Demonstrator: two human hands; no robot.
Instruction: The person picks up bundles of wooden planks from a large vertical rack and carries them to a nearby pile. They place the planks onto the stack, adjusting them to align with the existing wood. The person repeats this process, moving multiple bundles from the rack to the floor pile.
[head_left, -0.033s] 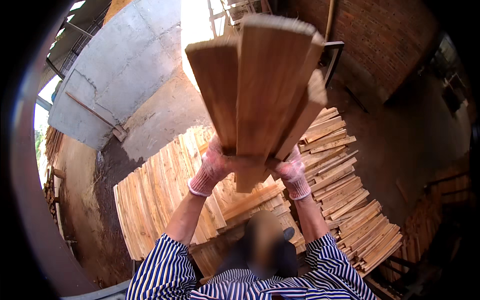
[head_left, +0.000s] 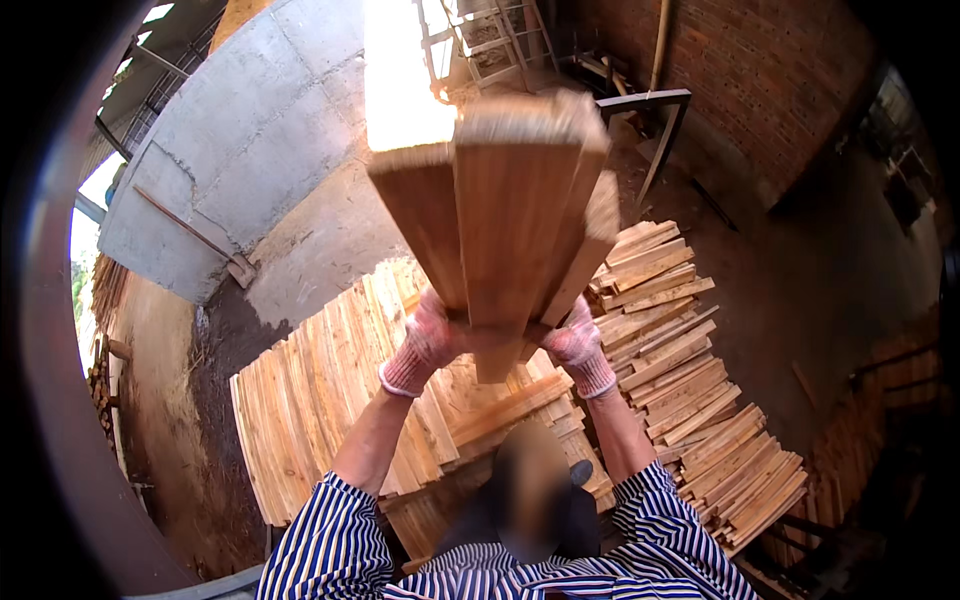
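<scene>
Red brick wall [head_left: 770, 80], grey concrete slab [head_left: 240, 140], dirt floor [head_left: 820, 290], bright daylight beyond.

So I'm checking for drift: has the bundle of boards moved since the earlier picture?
No. The bundle of boards sits at the same spot against the brick wall, both hands gripping it.

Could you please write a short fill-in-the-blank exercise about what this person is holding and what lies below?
1. Both hands, left hand and right hand, hold a bundle of wooden ____.
2. Each hand wears a knitted ____.
3. The sleeves are ____ in blue and white.
4. The wall at upper right is made of ____.

Missing words: boards; glove; striped; brick
</scene>
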